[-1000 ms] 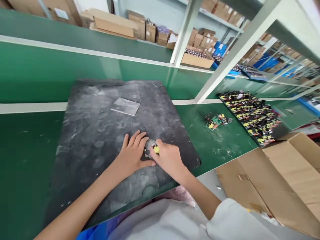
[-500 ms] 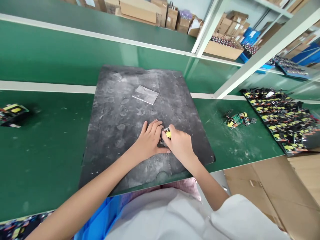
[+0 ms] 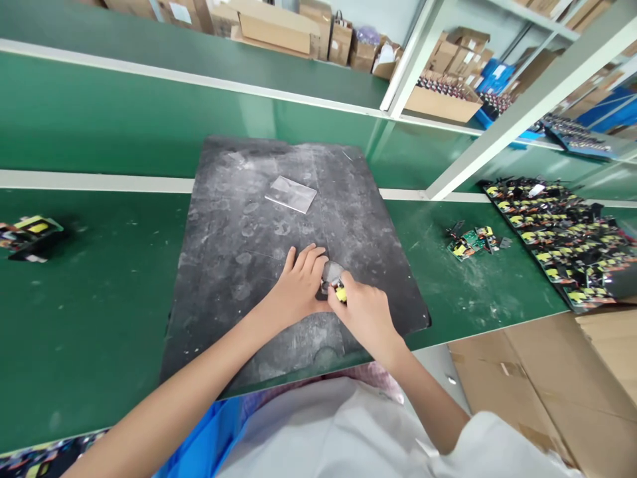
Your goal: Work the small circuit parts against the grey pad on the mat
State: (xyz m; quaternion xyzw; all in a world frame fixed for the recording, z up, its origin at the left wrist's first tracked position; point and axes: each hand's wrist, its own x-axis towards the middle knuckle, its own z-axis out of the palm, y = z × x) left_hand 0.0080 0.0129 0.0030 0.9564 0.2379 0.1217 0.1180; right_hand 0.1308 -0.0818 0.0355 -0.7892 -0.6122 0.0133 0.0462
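Low over the near part of a black mat (image 3: 239, 252), my two hands work close together. My right hand (image 3: 367, 312) pinches a small circuit board with a yellow component (image 3: 341, 294) between thumb and fingers. Just behind that board shows a greyish, round-edged casing (image 3: 332, 271). My left hand (image 3: 298, 284) curves around the casing's left side, its fingers stretched forward and its thumb partly behind my right thumb. Whether board and casing are joined is hidden by my fingers. Farther up the mat lies a flat grey rectangular plate (image 3: 291, 194).
On the green bench, circuit boards (image 3: 475, 240) lie right of the mat, beside a tray packed with yellow-topped boards (image 3: 557, 232). Another board (image 3: 32, 236) sits at far left. A white post (image 3: 478, 149) rises behind. Cardboard boxes (image 3: 273, 28) line the shelf.
My right hand has shifted slightly right and toward me with the yellow component. More of the round-edged casing shows between my hands. The view has tilted a little.
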